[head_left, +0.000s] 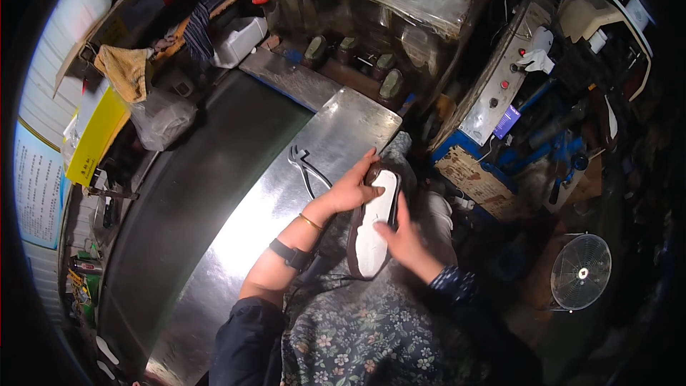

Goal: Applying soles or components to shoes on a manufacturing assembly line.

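Bottom up over my lap lies a brown shoe upper (354, 239) with a white insole board (373, 243) showing and a dark edge along its far right side. My left hand (353, 187) is closed around its far end, thumb on the white board and fingers over the far left side. From the right, my right hand (407, 236) grips the middle, fingers along the side and thumb by the board's edge. Whatever is inside the upper is hidden. A pair of metal pincers (310, 169) rests on the shiny metal bench, left of my left hand.
The metal bench (343, 125) borders a dark conveyor belt (207, 150). Several greenish-topped blocks (391, 84) stand at the back. To the right are a machine's button panel (500, 75) and a round fan (582, 273). A floral apron (350, 336) covers my lap.
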Motion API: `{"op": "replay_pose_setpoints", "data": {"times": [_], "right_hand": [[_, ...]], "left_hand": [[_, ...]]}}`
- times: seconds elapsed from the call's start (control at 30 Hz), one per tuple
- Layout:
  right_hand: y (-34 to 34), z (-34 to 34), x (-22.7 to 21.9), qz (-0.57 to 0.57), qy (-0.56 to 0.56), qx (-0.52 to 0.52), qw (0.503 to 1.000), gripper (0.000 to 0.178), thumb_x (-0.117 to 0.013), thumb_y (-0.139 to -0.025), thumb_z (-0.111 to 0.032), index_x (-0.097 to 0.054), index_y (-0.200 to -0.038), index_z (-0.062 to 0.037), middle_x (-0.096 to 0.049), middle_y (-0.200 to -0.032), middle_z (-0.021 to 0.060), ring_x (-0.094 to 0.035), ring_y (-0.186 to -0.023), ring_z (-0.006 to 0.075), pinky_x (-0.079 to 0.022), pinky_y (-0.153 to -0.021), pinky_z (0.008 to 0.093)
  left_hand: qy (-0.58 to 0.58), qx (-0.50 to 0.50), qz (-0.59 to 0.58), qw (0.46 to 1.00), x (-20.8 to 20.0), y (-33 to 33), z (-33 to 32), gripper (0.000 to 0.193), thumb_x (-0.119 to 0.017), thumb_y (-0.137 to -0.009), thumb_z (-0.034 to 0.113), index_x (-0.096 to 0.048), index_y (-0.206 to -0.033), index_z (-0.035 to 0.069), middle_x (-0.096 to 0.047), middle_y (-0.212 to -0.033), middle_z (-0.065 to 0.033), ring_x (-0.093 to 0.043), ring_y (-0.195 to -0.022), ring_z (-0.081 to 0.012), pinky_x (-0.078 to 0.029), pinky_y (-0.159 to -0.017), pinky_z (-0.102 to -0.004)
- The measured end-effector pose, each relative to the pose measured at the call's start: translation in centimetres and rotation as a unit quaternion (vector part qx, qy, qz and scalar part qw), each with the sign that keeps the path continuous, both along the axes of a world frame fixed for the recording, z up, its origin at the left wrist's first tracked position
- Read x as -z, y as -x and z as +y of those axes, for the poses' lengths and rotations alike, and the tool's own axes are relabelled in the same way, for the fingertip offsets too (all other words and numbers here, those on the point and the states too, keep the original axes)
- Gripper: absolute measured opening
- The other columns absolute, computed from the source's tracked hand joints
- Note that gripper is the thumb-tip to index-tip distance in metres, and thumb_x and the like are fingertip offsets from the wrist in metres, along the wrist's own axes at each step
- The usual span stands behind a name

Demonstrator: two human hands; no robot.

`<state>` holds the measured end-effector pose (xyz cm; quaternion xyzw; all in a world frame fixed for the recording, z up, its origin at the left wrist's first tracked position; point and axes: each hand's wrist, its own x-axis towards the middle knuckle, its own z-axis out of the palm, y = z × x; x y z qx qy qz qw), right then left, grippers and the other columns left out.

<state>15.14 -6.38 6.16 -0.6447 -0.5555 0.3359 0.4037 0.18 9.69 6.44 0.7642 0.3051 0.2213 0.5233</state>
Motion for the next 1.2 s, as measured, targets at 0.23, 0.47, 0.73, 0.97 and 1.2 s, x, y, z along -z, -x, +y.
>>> {"op": "replay_pose_setpoints", "data": {"times": [0.23, 0.47, 0.73, 0.97, 1.2], "right_hand": [[-3.6, 1.3, 0.8, 0.27, 0.005, 0.005, 0.963, 0.027, -0.059, -0.099, -0.01, -0.061, -0.122, 0.0038, -0.069, -0.097, 0.0001, -0.06, -0.084, 0.0058, -0.049, -0.075, 0.0215], [-0.8, 1.0, 3.3, 0.318, 0.09, 0.02, 0.944, 0.068, -0.038, -0.103, -0.056, -0.051, -0.135, 0.0038, -0.059, -0.13, 0.0111, -0.053, -0.121, 0.0205, -0.04, -0.105, 0.0334], [-0.8, 2.0, 5.9, 0.18, 0.229, 0.108, 0.95, 0.068, -0.023, -0.107, -0.048, -0.052, -0.132, 0.0082, -0.059, -0.126, 0.0317, -0.053, -0.124, 0.0428, -0.043, -0.104, 0.0412], [-0.2, 3.7, 0.4, -0.187, 0.106, 0.089, 0.973, 0.045, -0.034, -0.105, -0.031, -0.063, -0.103, 0.0031, -0.069, -0.095, 0.0258, -0.064, -0.091, 0.0476, -0.048, -0.088, 0.0536], [-1.6, -0.6, 4.9, 0.045, 0.046, 0.066, 0.996, 0.056, -0.044, -0.104, -0.033, -0.034, -0.147, 0.0028, -0.052, -0.132, 0.0358, -0.053, -0.124, 0.0453, -0.042, -0.106, 0.0448]], "left_hand": [[0.19, -0.095, -0.114, 0.971, -1.5, -1.8, -1.2, 0.053, -0.076, -0.084, 0.007, -0.05, -0.13, 0.005, -0.064, -0.107, -0.0053, -0.059, -0.099, -0.0117, -0.05, -0.084, -0.0273], [0.191, -0.114, -0.125, 0.967, 0.3, -2.1, -3.2, 0.055, -0.072, -0.088, 0.006, -0.043, -0.135, 0.005, -0.062, -0.109, -0.0037, -0.058, -0.097, -0.0118, -0.05, -0.084, -0.0264], [0.172, -0.073, -0.114, 0.976, 0.8, -2.0, -3.6, 0.054, -0.072, -0.089, 0.004, -0.044, -0.135, 0.004, -0.061, -0.107, -0.0038, -0.057, -0.095, -0.0113, -0.049, -0.084, -0.0264], [0.165, -0.075, -0.093, 0.979, 1.7, -3.4, -2.5, 0.053, -0.07, -0.092, 0.008, -0.042, -0.136, 0.005, -0.058, -0.108, -0.0039, -0.054, -0.097, -0.0117, -0.047, -0.085, -0.0259], [0.109, 0.0, -0.024, 0.994, 1.1, -3.6, -2.0, 0.059, -0.071, -0.091, 0.014, -0.04, -0.141, 0.004, -0.059, -0.117, -0.0064, -0.055, -0.108, -0.0152, -0.045, -0.095, -0.0294]]}}
